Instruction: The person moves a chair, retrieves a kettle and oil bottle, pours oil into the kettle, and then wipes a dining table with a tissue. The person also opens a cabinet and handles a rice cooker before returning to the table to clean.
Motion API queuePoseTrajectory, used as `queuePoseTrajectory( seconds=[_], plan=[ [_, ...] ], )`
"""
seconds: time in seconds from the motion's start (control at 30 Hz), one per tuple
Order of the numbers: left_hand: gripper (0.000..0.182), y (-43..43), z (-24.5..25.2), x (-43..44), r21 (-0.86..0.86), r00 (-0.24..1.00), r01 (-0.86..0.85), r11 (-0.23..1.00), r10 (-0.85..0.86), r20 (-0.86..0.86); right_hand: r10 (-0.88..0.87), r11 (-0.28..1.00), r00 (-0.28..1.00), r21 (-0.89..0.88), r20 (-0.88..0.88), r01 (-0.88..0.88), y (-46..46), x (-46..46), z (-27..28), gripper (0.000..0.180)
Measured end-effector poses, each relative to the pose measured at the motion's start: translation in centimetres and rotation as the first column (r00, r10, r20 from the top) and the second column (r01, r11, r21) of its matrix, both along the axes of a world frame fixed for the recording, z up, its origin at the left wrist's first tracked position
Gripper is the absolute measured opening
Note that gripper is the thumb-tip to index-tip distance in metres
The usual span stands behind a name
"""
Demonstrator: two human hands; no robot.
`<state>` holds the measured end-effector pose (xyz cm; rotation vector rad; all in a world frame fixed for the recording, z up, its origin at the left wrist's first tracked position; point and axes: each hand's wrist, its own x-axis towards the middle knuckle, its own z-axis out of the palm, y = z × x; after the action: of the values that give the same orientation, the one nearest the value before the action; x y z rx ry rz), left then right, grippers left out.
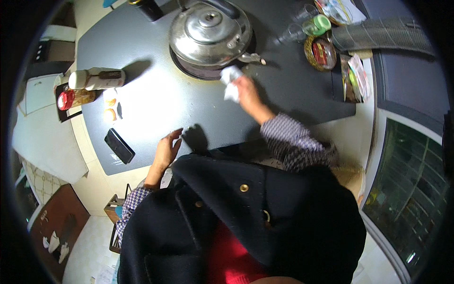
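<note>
My right hand (248, 94) grips a crumpled white tissue or cloth (231, 83) over the dark grey table (220, 120), just below the spout side of a large metal kettle (212, 39). The kettle stands on a dark round base. At the table's near edge, my left hand (168, 149) has its fingers apart and holds nothing. To its left lies a black smartphone (120, 146). Two small orange-and-white items (110, 106) are farther up, beside a white-capped bottle (97, 78) and a red-lidded jar (75, 98).
A black cup (147, 9) stands at the far edge. On the right are a green-lidded bottle (317, 25), glassware, a woven basket (320, 53), a grey mesh tube (381, 34) and plastic packets (356, 78). A wooden stool (113, 209) is lower left.
</note>
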<state>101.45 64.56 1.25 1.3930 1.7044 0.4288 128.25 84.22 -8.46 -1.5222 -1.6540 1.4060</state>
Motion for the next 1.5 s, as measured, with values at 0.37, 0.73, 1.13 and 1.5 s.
queuePoseTrajectory(
  seconds=[0.37,0.73,1.13,1.5],
  plan=[
    [0.033,24.8,5.3,3.3,0.639,0.951,-0.018,0.769,0.210,-0.225,0.450,0.824,0.830,0.203,0.331,-0.528,-4.7,-0.4,9.2,0.036],
    [0.018,32.0,5.2,5.3,0.629,0.933,0.134,0.766,0.116,-0.340,0.188,0.912,0.977,0.350,0.104,-0.213,-0.8,6.0,11.7,0.019],
    [0.015,32.4,5.1,4.8,0.535,0.864,0.263,0.803,0.051,-0.501,0.079,0.725,0.997,0.688,-0.020,-0.044,11.2,-5.1,19.9,0.036],
    [0.014,31.9,6.9,5.2,0.625,0.867,0.370,0.687,-0.013,-0.499,-0.083,0.751,0.994,0.651,-0.070,0.109,15.1,-8.8,18.4,0.024]
  ],
)
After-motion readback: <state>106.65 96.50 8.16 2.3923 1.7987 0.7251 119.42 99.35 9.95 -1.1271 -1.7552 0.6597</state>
